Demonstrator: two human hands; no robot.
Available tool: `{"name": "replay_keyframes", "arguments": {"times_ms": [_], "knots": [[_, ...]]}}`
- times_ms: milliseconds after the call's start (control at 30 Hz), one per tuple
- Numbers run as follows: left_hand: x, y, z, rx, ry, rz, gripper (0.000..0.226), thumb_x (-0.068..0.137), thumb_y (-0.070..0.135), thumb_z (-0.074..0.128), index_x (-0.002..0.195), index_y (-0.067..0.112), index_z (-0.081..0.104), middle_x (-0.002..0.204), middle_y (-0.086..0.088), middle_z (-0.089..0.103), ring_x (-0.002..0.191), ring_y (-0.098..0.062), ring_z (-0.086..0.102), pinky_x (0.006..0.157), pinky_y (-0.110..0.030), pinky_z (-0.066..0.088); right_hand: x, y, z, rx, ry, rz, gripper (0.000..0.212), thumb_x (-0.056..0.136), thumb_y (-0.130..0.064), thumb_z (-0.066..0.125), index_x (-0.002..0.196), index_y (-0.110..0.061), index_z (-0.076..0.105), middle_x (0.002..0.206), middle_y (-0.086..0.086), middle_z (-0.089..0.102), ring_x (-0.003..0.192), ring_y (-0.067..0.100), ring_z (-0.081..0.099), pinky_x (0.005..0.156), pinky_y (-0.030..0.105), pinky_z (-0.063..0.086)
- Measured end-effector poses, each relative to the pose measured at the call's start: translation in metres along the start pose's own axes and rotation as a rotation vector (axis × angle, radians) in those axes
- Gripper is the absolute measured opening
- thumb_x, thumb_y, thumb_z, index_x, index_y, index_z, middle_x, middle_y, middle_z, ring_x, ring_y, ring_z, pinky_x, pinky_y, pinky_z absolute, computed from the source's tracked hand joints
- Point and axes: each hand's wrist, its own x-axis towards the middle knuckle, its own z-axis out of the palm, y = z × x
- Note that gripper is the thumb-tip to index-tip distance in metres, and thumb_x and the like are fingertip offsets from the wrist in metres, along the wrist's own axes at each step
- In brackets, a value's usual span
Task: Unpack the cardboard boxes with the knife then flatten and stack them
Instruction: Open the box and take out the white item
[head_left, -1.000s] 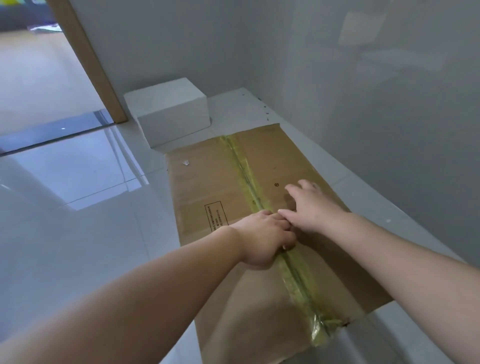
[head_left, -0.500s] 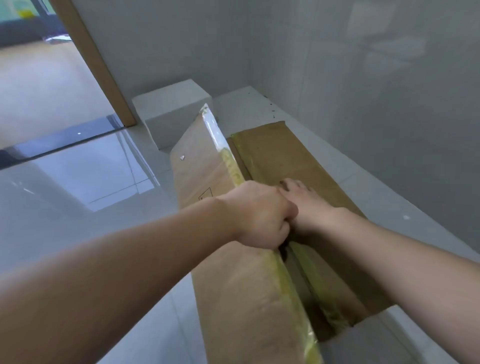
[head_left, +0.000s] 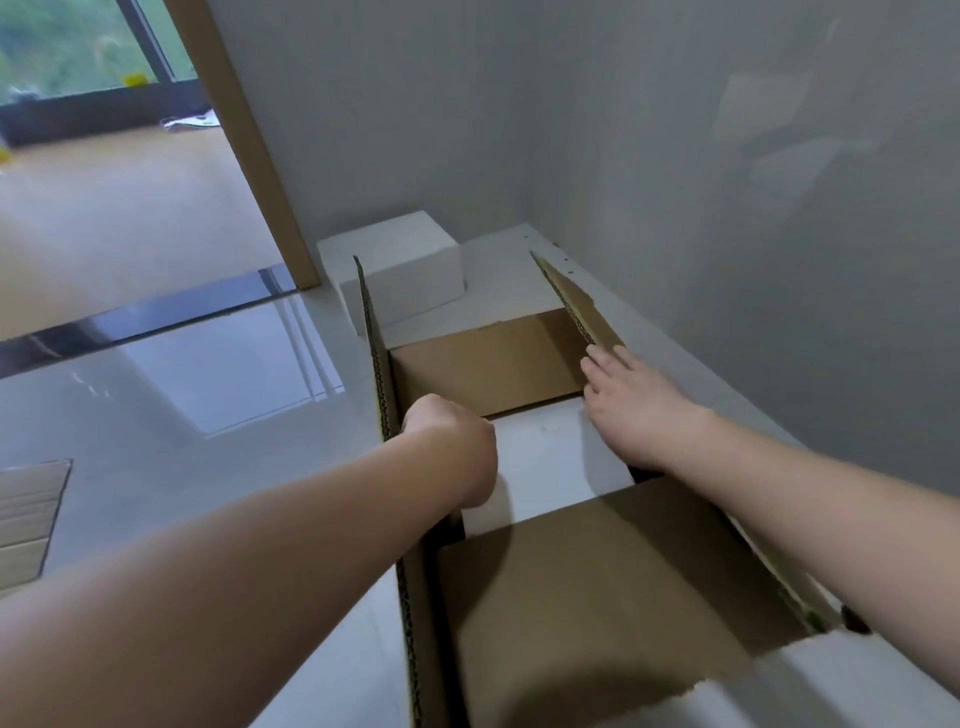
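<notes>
Box: we are looking down into the brown corrugated cardboard box (head_left: 597, 597), which is sitting on the glossy white tiled floor (head_left: 171, 415) close to the grey wall (head_left: 727, 208), just in front of us.
Flaps: the two long outer flaps are standing open, the left flap (head_left: 379, 374) nearly upright and the right flap (head_left: 576, 301) leaning toward the wall; the two short inner flaps are lying flat, and a white surface (head_left: 545, 457) inside is showing between them.
Left hand: our left hand (head_left: 452, 447) is curling in a fist at the left flap's edge; we cannot tell whether the fingers are gripping the edge, since they are hidden behind the knuckles.
Right hand: our right hand (head_left: 634, 405) is spreading wide, its straight fingers pressing against the lower part of the right flap.
Beyond: a white rectangular block (head_left: 410, 270) is lying just behind the box, near a wooden door frame (head_left: 249, 145).
Far left: flattened brown cardboard (head_left: 26, 525) is lying on the floor, well apart.
</notes>
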Motion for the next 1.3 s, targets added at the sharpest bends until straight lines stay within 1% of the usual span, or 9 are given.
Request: {"name": "replay_keyframes", "arguments": {"times_ms": [167,267,433,733,900,1033,1167,1233,1300], "knots": [[0.006,-0.019,0.015,0.035,-0.068,-0.066,0.046,0.087,0.029,0.043,0.132,0.017,0.047,0.124,-0.009,0.053,0.108,-0.029,0.055,0.089,-0.041,0.047,-0.016,0.039,0.004,-0.322,-0.238,0.169,0.056,0.098,-0.032,0.034,0.148,-0.009,0.029,0.156,0.026,0.001,0.143,0.044,-0.01,0.111,0.06,-0.011],[0.009,-0.023,0.031,0.039,-0.075,-0.133,0.064,0.087,0.037,0.046,0.145,0.016,0.029,0.144,-0.018,0.033,0.13,-0.04,0.034,0.101,-0.061,0.029,-0.021,0.054,0.018,-0.349,-0.302,0.297,0.061,0.097,-0.035,0.023,0.152,-0.01,0.014,0.156,0.026,-0.009,0.141,0.045,-0.02,0.105,0.062,-0.02],[0.027,-0.017,0.065,-0.215,0.05,-0.207,0.079,0.091,0.063,0.028,0.15,0.027,-0.011,0.159,-0.011,-0.012,0.143,-0.041,-0.013,0.097,-0.079,-0.001,-0.021,0.069,0.054,-0.07,-0.307,0.455,0.077,0.094,-0.059,0.025,0.153,-0.017,0.0,0.156,0.024,-0.012,0.142,0.045,-0.016,0.112,0.06,-0.011],[0.049,0.009,0.151,-0.694,0.234,-0.229,0.086,0.08,0.079,0.016,0.144,0.037,-0.024,0.157,-0.001,-0.023,0.144,-0.032,-0.015,0.103,-0.074,0.003,-0.006,0.044,0.126,0.515,-0.336,0.523,0.092,0.08,-0.082,0.017,0.151,-0.031,-0.012,0.16,0.011,-0.012,0.143,0.045,-0.007,0.112,0.062,0.009],[0.058,0.021,0.173,-0.948,0.203,-0.19,0.079,0.091,0.062,0.032,0.146,0.038,-0.019,0.157,-0.001,-0.023,0.145,-0.031,-0.013,0.112,-0.061,0.017,-0.002,0.009,0.145,0.811,-0.37,0.506,0.096,0.074,-0.087,0.018,0.148,-0.037,-0.015,0.16,0.009,-0.008,0.143,0.041,0.015,0.112,0.051,0.027],[0.059,0.021,0.176,-0.917,0.223,-0.155,0.07,0.095,0.052,0.031,0.151,0.029,-0.004,0.157,-0.007,-0.023,0.145,-0.034,-0.012,0.117,-0.053,0.006,-0.001,0.0,0.149,0.773,-0.352,0.525,0.098,0.071,-0.088,0.009,0.152,-0.033,-0.003,0.159,0.012,-0.006,0.142,0.04,0.018,0.111,0.051,0.027],[0.054,0.029,0.159,-0.675,0.458,0.008,0.049,0.097,0.047,0.025,0.134,0.022,0.045,0.157,-0.009,0.018,0.146,-0.024,0.002,0.115,-0.046,-0.008,0.006,-0.005,0.136,0.62,-0.257,0.406,0.083,0.084,-0.077,0.009,0.152,-0.029,0.013,0.159,0.015,-0.013,0.146,0.035,-0.006,0.116,0.053,0.002],[0.049,0.04,0.146,-0.725,0.542,0.153,0.044,0.098,0.042,0.03,0.118,0.019,0.061,0.147,-0.006,0.038,0.141,-0.021,0.02,0.117,-0.038,0.0,0.006,-0.012,0.123,0.665,-0.227,0.339,0.074,0.089,-0.07,0.013,0.148,-0.027,0.028,0.16,0.014,-0.001,0.147,0.032,0.003,0.117,0.05,0.01],[0.044,0.051,0.134,-0.748,0.589,0.261,0.045,0.098,0.042,0.031,0.106,0.018,0.068,0.139,-0.004,0.047,0.133,-0.02,0.031,0.114,-0.032,0.01,0.004,-0.018,0.107,0.71,-0.221,0.273,0.062,0.093,-0.065,0.017,0.129,-0.026,0.05,0.157,0.011,0.018,0.138,0.031,0.031,0.106,0.045,0.033]]}}
